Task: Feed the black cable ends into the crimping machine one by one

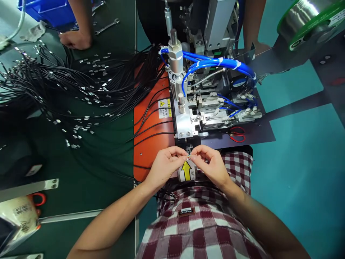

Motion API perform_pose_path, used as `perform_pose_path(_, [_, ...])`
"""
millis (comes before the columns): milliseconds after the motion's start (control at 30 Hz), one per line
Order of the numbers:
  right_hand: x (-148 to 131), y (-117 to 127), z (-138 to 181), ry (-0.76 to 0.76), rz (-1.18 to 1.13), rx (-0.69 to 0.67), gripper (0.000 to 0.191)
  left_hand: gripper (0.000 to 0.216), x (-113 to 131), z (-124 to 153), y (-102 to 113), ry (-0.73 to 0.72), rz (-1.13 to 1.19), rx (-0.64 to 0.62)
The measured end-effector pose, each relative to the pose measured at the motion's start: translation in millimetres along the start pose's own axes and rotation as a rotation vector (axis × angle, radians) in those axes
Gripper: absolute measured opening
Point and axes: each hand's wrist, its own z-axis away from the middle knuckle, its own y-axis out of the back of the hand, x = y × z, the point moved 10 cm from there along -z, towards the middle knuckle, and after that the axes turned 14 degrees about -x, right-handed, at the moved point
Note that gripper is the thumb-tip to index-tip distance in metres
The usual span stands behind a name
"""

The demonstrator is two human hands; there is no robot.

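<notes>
My left hand (165,166) and my right hand (210,166) meet fingertip to fingertip just in front of a small metal machine (188,115). Both pinch the thin end of a wire (189,155), too small to make out in detail. Below the fingers sits a white label with a yellow arrow (186,172) pointing toward the machine. Black cables (153,126) run across the orange plate (147,144) to the machine's left side. More dark cables lie over my lap near my left wrist.
A large bundle of black cables with metal ends (67,90) spreads over the green bench. Another person's hand (75,39) rests at the far left by a blue bin (51,10). Red scissors (237,133) lie right of the machine. A green wire spool (304,18) sits top right.
</notes>
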Motion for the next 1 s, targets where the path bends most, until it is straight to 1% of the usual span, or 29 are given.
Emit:
perform_pose_path(233, [19,-8,-1,-0.084,-0.234,-0.020,0.020,0.020,-9,0,-2,0.045,0.073,-0.009])
perform_pose_path(467, [24,-13,1,-0.095,-0.301,-0.010,0.021,0.025,-11,4,-4,0.083,0.148,0.021])
perform_pose_path(733, [15,-1,1,-0.039,-0.160,0.011,0.018,0.023,-13,3,-5,0.080,0.136,0.004])
perform_pose_path(900, [4,0,0,0.003,-0.037,0.032,0.015,0.022,-15,2,-4,0.067,0.122,-0.012])
perform_pose_path(1000, [-1,-2,1,0.053,0.031,0.042,0.013,0.021,-15,2,-4,0.061,0.064,-0.006])
